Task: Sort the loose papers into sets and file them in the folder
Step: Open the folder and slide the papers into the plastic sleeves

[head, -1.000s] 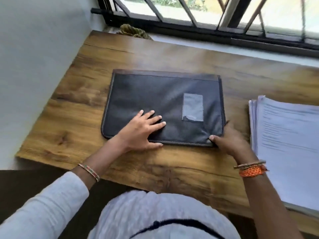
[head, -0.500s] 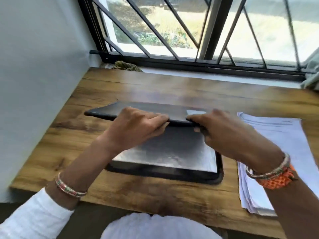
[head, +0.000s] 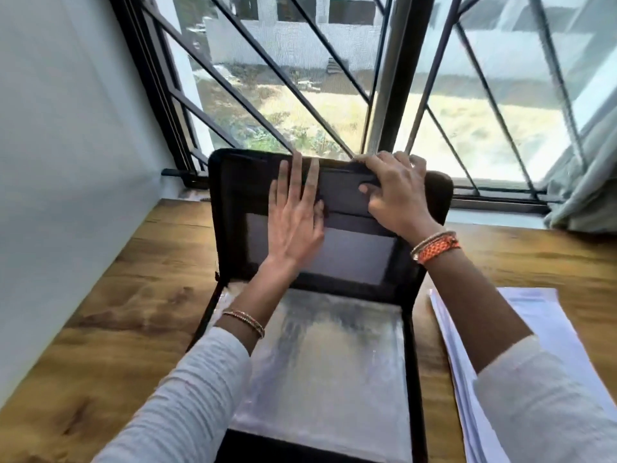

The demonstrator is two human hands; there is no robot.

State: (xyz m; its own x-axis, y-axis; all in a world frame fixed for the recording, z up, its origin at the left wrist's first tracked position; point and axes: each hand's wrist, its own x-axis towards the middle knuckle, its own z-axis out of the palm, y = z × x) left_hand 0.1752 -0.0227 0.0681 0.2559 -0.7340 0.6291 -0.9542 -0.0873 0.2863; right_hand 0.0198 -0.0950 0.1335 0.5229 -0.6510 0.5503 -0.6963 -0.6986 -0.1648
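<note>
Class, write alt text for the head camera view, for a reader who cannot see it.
A person holds a black folder open on a wooden table: the left hand presses flat on the raised cover, and the right hand grips its top edge. A stack of papers lies to the right.

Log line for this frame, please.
phase: opening folder | cover raised upright | left hand flat on cover | right hand grips top edge | papers unfiled, right
</note>
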